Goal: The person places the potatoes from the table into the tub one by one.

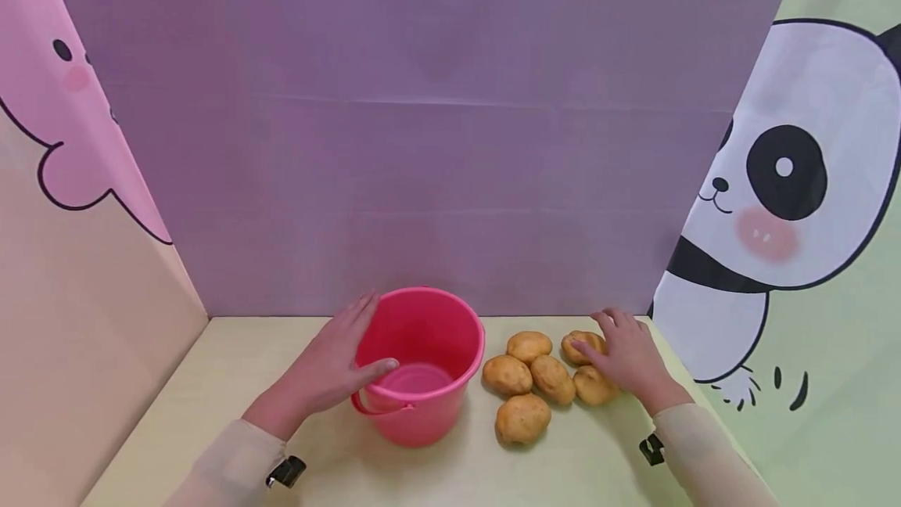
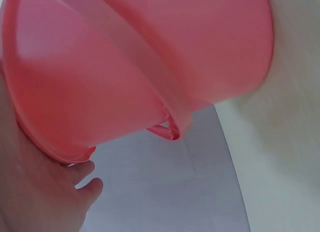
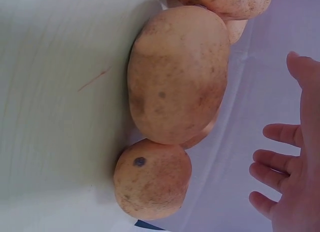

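A pink bucket (image 1: 422,421) stands upright on the table, and its inside looks bare. At its left rim is my left hand (image 1: 334,358), fingers stretched along the outside and thumb reaching over the near side. The left wrist view shows that hand (image 2: 42,187) right against the rim, with the bucket's handle (image 2: 145,62) hanging down the side. Several potatoes lie to the right of the bucket. My right hand (image 1: 629,354) hovers with spread fingers over the two rightmost, a far potato (image 1: 583,344) and a nearer potato (image 1: 595,386). Nothing is in its fingers (image 3: 282,134) in the right wrist view.
Closest to me in the group lies one potato (image 1: 522,419). A purple backdrop (image 1: 450,178) closes off the table's far edge. Printed side panels, one with a panda (image 1: 795,178), rise at left and right. The pale tabletop (image 1: 232,366) extends left of the bucket.
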The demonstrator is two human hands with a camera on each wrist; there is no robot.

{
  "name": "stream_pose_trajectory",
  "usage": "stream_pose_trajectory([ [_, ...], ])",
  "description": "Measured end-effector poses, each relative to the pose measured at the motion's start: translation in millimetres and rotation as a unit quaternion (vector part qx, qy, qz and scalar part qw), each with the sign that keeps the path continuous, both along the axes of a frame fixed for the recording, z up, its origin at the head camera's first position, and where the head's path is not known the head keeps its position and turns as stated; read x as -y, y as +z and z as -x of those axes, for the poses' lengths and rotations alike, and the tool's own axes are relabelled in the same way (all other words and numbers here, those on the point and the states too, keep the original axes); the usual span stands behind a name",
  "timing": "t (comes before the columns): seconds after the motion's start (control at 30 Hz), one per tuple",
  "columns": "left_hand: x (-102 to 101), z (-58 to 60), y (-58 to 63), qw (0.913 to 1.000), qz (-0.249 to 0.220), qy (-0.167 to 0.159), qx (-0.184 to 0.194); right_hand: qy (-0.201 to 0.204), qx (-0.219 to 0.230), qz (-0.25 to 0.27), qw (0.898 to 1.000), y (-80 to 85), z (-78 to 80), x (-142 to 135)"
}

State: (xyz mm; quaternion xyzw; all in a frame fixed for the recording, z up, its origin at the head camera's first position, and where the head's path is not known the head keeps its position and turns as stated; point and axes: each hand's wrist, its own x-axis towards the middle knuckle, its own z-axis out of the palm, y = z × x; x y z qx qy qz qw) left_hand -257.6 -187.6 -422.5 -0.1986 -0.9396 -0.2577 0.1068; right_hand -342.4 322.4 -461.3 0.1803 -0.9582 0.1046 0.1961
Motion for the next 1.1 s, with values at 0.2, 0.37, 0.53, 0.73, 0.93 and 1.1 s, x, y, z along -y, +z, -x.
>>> stream_pose_trajectory([
  [0.2,1.7,-1.0,-0.7,1.0000,-0.004,0.004,0.001,0.002,-0.003,0.011,1.000,-0.6,1.7,-1.5],
  [0.37,3.1,0.5,-4.0,1.0000,0.000,0.010,0.000,-0.002,0.001,0.021,1.000,-1.8,3.9,-10.3],
  [0.53,0.9,2.6,-5.8,0.9998,-0.006,0.015,0.012,-0.002,0.015,0.061,0.998,-8.0,5.1,-28.5],
  [0.73,-1.2,3.7,-6.5,0.9998,-0.013,0.014,0.011,-0.013,0.078,0.125,0.989,-17.0,2.4,-50.3],
  [0.93,-1.0,3.6,-6.9,0.9997,-0.016,0.013,0.009,-0.031,0.113,0.160,0.980,-27.7,-0.9,-61.5],
  [1.1,-0.1,4.5,-6.5,0.9998,-0.018,0.011,0.007,-0.051,0.144,0.180,0.972,-34.0,0.5,-63.9],
])
